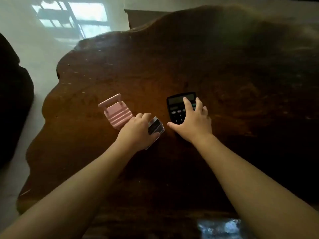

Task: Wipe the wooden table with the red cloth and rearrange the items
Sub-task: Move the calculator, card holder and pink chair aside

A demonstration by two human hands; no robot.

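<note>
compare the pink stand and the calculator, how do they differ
The pink stand is pale, ribbed and untouched; the calculator is black, with keys and a screen, and lies under the right hand. The stand has a raised bar at its far end; the calculator looks flat. Both rest on the wooden table.

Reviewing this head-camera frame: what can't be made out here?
- Small silver-and-black object: mostly covered by the left hand; identity unclear.
- Black calculator: lower keys hidden under the right hand; display unreadable.
- Red cloth: not in view.
- Dark wooden table: far edge blurred.
</note>
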